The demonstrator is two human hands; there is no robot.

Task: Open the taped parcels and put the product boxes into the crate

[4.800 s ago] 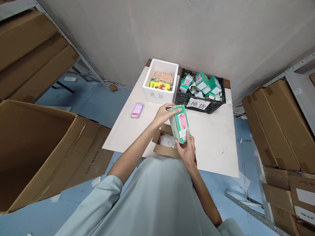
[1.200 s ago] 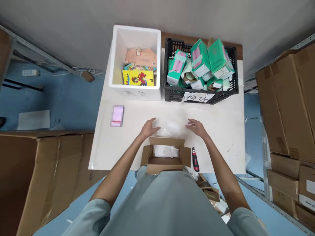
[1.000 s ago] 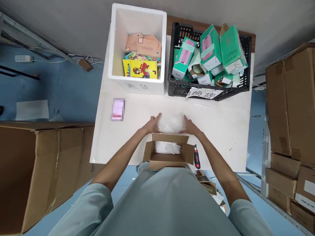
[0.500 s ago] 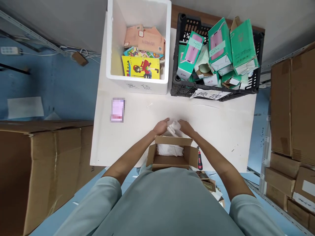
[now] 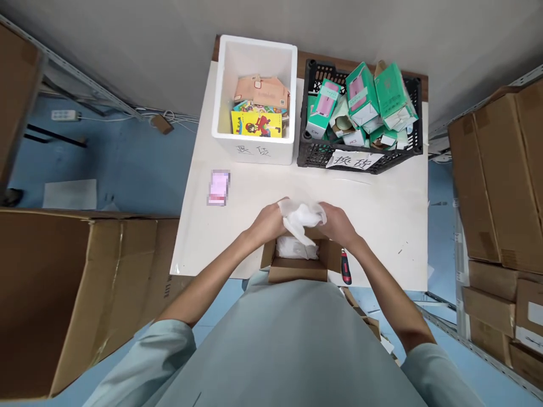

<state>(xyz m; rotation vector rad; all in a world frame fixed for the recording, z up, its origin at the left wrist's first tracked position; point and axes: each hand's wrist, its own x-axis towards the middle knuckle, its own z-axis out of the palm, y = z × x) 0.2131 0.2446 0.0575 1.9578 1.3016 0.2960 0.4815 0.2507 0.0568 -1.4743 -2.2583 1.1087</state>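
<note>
A crumpled, see-through white packing sheet [image 5: 304, 217] is bunched up between my two hands, above the far side of a small open cardboard box [image 5: 297, 274]. My left hand [image 5: 271, 219] grips the sheet's left side and my right hand [image 5: 337, 223] its right side, fingers curled and partly hidden. More white wrapping [image 5: 296, 247] lies inside the small box, whose flaps stand spread. Just right of the box, a red and black utility knife [image 5: 346, 268] rests on the white tabletop [image 5: 382, 226].
At the back stand a white foam box [image 5: 254, 152] with booklets and envelopes, and a black crate [image 5: 360, 155] full of green cartons. A pixelated pinkish item [image 5: 219, 187] lies left. A large open carton [image 5: 123, 282] stands at left; brown cartons [image 5: 496, 186] are stacked at right.
Earlier both hands held a green carton, then spread apart at the white sheet on the table. They have closed on the sheet, bunched it and lifted it over the small box's far edge.
</note>
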